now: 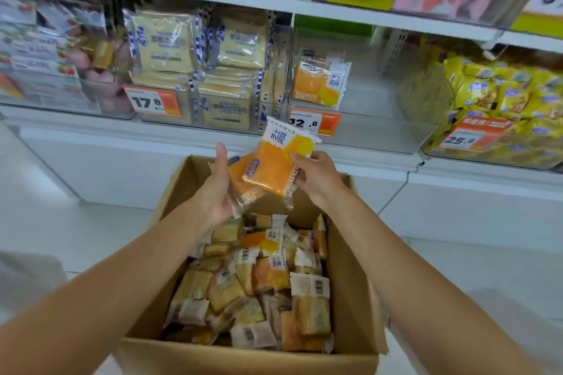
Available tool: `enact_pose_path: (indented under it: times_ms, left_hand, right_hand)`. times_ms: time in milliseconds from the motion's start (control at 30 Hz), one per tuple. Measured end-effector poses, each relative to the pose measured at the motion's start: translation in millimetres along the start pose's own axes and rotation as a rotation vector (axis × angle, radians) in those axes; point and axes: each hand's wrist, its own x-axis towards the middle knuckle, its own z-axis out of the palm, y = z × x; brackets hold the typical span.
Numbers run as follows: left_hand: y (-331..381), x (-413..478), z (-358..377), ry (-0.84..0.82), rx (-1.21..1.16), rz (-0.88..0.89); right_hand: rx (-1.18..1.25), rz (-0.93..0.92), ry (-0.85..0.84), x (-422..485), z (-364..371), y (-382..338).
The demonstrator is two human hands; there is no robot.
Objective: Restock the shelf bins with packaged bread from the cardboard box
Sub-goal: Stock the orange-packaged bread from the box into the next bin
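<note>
An open cardboard box point(353, 283) stands on the floor below me, filled with several orange and white bread packets point(268, 277). Above its far edge my right hand point(316, 176) pinches an orange bread packet point(274, 167) by its right side. My left hand point(217, 189) holds a second orange packet point(240, 183) that lies partly under the first. Straight ahead, a clear shelf bin point(365, 131) with a 12.8 price tag point(313, 122) holds one matching orange packet point(320, 82) and is otherwise mostly bare.
Left of that bin, a clear bin point(225, 119) holds stacked pale toast packets behind a 17.8 tag. To the right a bin point(487, 106) of yellow packets carries a 25.8 tag. Another shelf point(274, 6) with cookies runs above. White floor surrounds the box.
</note>
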Motion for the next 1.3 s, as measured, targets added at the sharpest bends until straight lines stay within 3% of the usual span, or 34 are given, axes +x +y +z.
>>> enact_pose_path:
  times_ms: [67,133,233,267,333,400,567,633,733,833,900,967,1067,1133,1300]
  left_hand:
    - [4,-10,18,-0.052,0.045,0.074]
    - [7,-14,29,0.002,0.085,0.160]
    - [19,-15,37,0.056,0.237,0.256]
    - [25,-14,39,0.045,0.298,0.286]
    - [39,-12,46,-0.013,0.424,0.342]
    - [57,-10,60,-0.107,0.526,0.390]
    - [101,7,108,-0.258,0.740,0.512]
    - [116,20,127,-0.282,0.775,0.585]
    - [137,43,147,-0.275,0.826,0.730]
    - [156,77,141,-0.100,1.050,0.914]
    - [161,101,126,0.064,1.223,0.917]
    - [158,122,115,0.128,1.314,0.880]
    - [152,140,107,0.108,1.259,0.857]
    - [150,145,103,0.085,1.170,0.841]
    - [146,151,97,0.079,1.103,0.845]
  right_hand:
    - [0.210,0.055,0.027,-8,10,6]
    - [0.107,-0.012,0.104,-13,15,7]
    - [-0.424,-0.375,0.273,-18,2,-11]
    - [-0.629,-0.525,0.259,-20,-6,-21]
    - [-1.068,-0.709,0.092,-22,-18,-44]
    - [-1.404,-0.782,-0.034,-17,-28,-71]
    - [-1.753,-1.060,0.082,8,-44,-131]
    - [-1.808,-1.025,0.094,18,-46,-153]
    - [-1.670,-0.993,0.141,40,-51,-179]
    - [-1.558,-0.996,0.211,75,-64,-193]
    - [-1.518,-0.894,0.217,106,-68,-193]
    - [-1.585,-0.802,0.208,139,-67,-184]
    - [-1.876,-0.635,0.121,184,-60,-153]
    - [-1.906,-0.535,0.072,201,-57,-141]
    - [-1.830,-0.654,0.189,220,-44,-143]
